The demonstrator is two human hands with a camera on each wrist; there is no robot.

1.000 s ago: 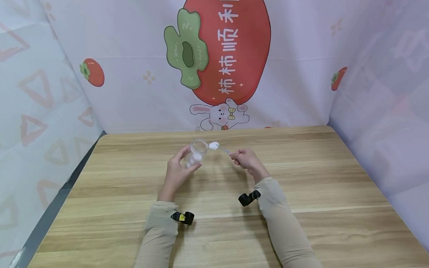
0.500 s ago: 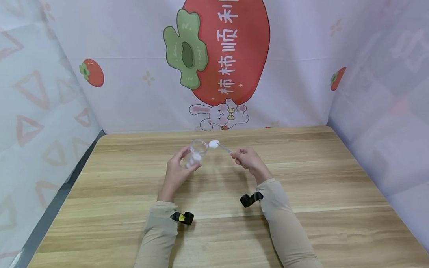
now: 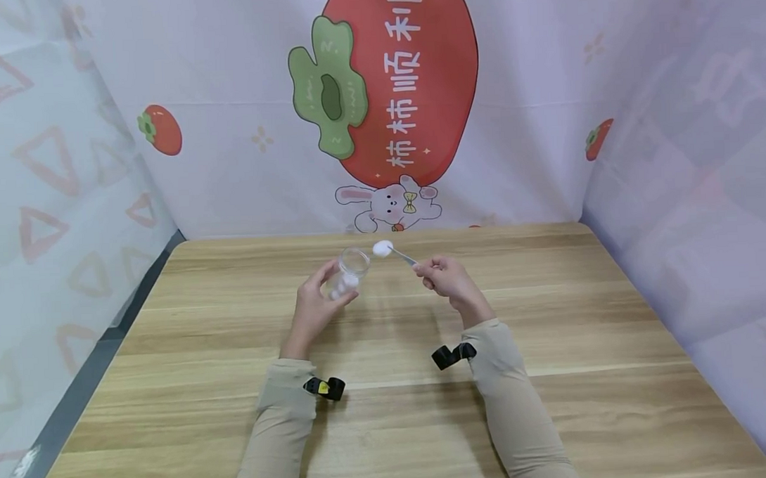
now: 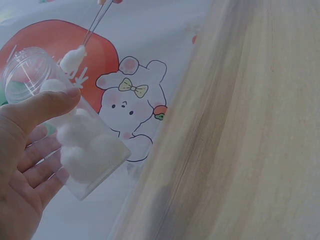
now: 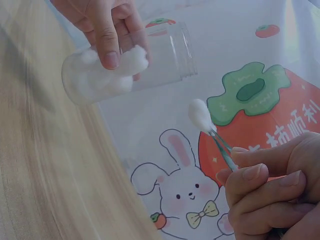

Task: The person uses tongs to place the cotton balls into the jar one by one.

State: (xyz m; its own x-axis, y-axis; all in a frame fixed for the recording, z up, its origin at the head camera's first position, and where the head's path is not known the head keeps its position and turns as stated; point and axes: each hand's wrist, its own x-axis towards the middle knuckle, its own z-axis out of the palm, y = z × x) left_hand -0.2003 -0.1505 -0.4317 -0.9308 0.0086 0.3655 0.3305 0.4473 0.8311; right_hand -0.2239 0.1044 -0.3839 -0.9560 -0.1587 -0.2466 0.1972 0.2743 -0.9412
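Observation:
My left hand (image 3: 312, 303) grips a clear, open-mouthed jar (image 4: 95, 135) around its side, thumb in front and fingers behind. The jar is tilted, its mouth up and away from me, with several white cotton balls (image 4: 87, 150) in its lower part. In my right hand (image 3: 446, 275) a pair of metal tweezers (image 5: 223, 149) is pinched between thumb and fingers. The tweezers' tips grasp one cotton ball (image 5: 200, 114), which hangs in the air just right of the jar's mouth, apart from it. Both hands are raised above the wooden table (image 3: 389, 421).
Behind the table's far edge hangs a white cloth backdrop (image 3: 229, 181) printed with a large red persimmon and a rabbit. Pale cloth walls (image 3: 691, 186) stand at both sides. A black camera (image 3: 325, 388) is strapped to each wrist.
My right hand has moved slightly up and to the right, lifting the tweezers and cotton ball a little farther from the jar's mouth. My left hand holds the jar nearly still.

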